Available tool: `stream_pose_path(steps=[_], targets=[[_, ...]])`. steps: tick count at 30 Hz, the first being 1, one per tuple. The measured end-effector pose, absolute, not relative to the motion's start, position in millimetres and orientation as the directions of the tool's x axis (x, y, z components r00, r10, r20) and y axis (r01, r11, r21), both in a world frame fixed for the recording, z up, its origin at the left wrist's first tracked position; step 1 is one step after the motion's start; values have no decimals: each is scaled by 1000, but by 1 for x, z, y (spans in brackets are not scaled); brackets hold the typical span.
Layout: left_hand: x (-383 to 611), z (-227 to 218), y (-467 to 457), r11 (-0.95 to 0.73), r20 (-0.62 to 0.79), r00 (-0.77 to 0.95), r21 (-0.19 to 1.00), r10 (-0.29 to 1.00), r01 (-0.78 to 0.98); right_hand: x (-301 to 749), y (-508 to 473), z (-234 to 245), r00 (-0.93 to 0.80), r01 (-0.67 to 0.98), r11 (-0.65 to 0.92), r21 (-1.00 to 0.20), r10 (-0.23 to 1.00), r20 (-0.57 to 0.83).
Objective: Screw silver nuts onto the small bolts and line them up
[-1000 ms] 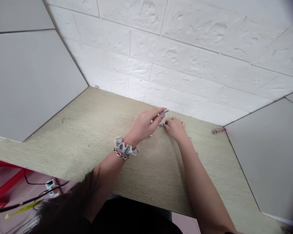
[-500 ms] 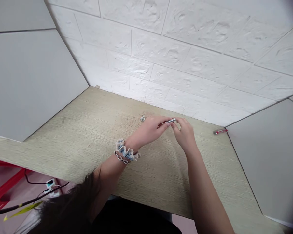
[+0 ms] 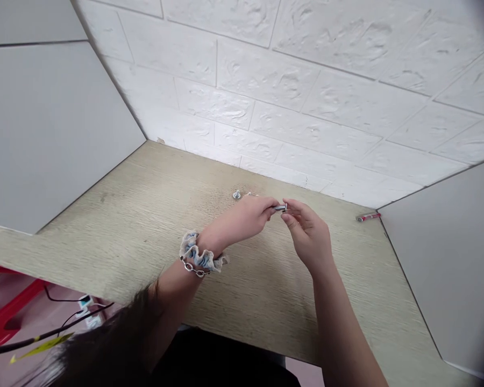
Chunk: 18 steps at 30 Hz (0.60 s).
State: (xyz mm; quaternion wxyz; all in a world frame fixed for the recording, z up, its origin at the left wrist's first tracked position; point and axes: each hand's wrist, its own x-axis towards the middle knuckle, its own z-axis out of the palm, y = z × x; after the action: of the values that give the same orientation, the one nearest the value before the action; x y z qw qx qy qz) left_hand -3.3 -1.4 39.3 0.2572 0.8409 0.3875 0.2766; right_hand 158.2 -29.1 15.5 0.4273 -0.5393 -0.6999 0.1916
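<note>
Both my hands meet above the pale wooden desk [image 3: 145, 215]. My left hand [image 3: 246, 217], with a blue scrunchie and a chain bracelet at the wrist, pinches one end of a small silver metal rod [image 3: 281, 207]. My right hand [image 3: 310, 234] pinches the rod's other end with thumb and fingers; the rest of its fingers curl in. A small silver nut-like piece [image 3: 236, 194] lies on the desk just behind my left hand.
A small red and silver object [image 3: 368, 217] lies at the desk's back right corner. A white brick-pattern wall [image 3: 306, 91] backs the desk, with grey panels on both sides. Red frame and cables [image 3: 44, 322] show below the desk at the left.
My hands have lifted off the desk and drawn closer to me, both now pinching the silver rod. The small silver piece that was under my hands now lies uncovered on the desk.
</note>
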Motion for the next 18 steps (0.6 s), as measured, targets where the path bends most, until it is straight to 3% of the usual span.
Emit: stream_pose_path(steps=[6, 12, 18], targets=[[-1, 37, -2, -594, 287, 569, 646, 771, 480, 156, -29, 17, -184, 686, 434, -583, 880, 438], [1, 40, -4, -386, 136, 560, 851, 817, 356, 158, -28, 18, -172, 649, 419, -634, 894, 415], [8, 31, -3, -313, 143, 440, 886, 887, 342, 154, -30, 14, -223, 584, 397, -708, 917, 331]])
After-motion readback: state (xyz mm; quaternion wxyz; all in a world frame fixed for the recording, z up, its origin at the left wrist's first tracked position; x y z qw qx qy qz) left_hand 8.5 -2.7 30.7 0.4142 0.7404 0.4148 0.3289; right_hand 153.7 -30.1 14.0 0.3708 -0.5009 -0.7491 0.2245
